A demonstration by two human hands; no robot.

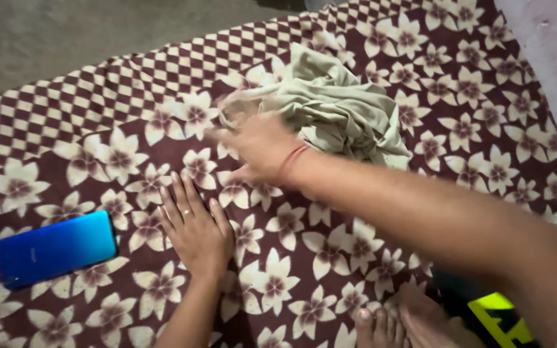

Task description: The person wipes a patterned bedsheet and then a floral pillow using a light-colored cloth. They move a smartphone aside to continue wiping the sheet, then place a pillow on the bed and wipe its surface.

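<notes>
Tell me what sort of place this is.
Likely a bedroom at home: a flowered maroon bedsheet covers a bed, a crumpled pale cloth lies on it, and a blue phone rests nearby.

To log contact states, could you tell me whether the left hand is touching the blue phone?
Apart. The head view shows the left hand lying flat on the flowered blanket, with patterned fabric visible between it and the blue phone.

A blue phone (57, 249) lies flat on a maroon bedspread (330, 258) printed with cream flowers and a checked border. Beyond the border runs a grey floor (85, 32), and a pale wall (549, 45) stands at the far right. Near the bottom edge, bare toes (381, 325) rest beside what may be a black-and-yellow item (501, 322), too cropped to identify.
</notes>
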